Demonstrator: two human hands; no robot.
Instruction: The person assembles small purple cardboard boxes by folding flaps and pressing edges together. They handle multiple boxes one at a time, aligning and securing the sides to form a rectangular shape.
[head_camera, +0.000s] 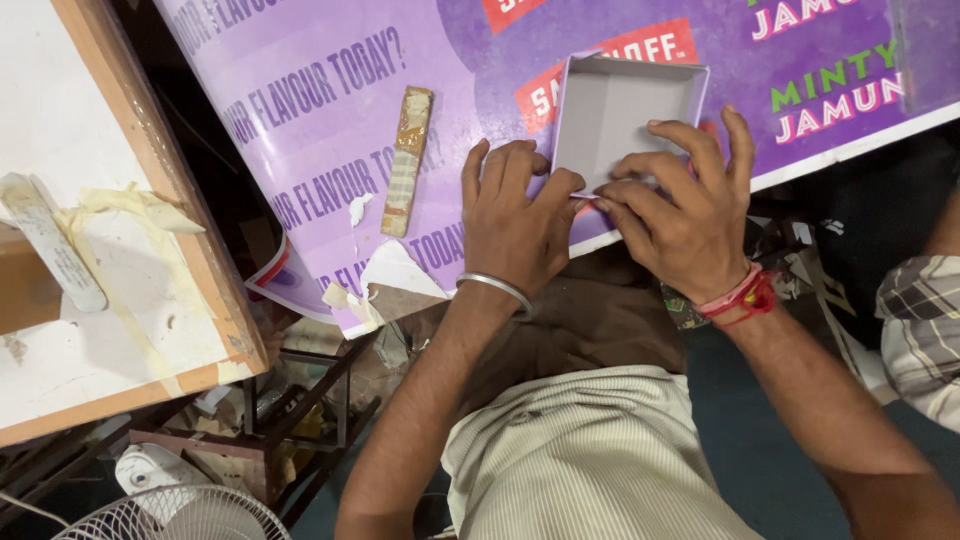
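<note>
A small open box of pale lilac card stands on a purple printed board. Both hands work at its near wall. My left hand, with a metal bangle on the wrist, pinches the near edge between thumb and fingers. My right hand, with red thread around the wrist, presses on the same edge, its fingers reaching into the box.
A narrow worn stick with gold and white wrapping lies on the board left of my hands. A white wooden tabletop with tape scraps stands at the left. A fan grille and a metal frame lie below. Checked cloth shows at right.
</note>
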